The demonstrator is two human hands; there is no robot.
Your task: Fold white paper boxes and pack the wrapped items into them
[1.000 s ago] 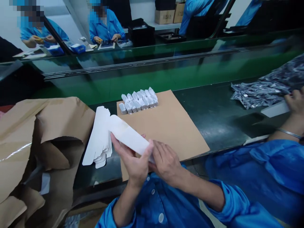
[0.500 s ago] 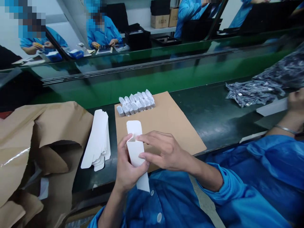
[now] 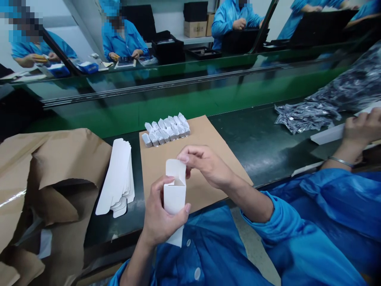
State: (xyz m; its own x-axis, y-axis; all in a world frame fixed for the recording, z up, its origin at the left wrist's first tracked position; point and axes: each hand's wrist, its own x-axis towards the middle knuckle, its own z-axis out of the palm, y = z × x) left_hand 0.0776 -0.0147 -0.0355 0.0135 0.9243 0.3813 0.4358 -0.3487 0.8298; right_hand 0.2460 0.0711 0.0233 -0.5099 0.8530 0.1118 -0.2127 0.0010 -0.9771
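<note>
Workbench: left grip round carton

left hand: fingers curled, thumb extended | right hand: raised higher, thumb and forefinger drawn together

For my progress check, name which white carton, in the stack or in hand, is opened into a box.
The carton in the left hand: it gapes at the top, while the stack of cartons beside the cardboard sheet lies flat.

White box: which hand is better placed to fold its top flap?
Probably the right hand: it is at the upper corner of the flap, while the left hand is wrapped around the box.
</note>
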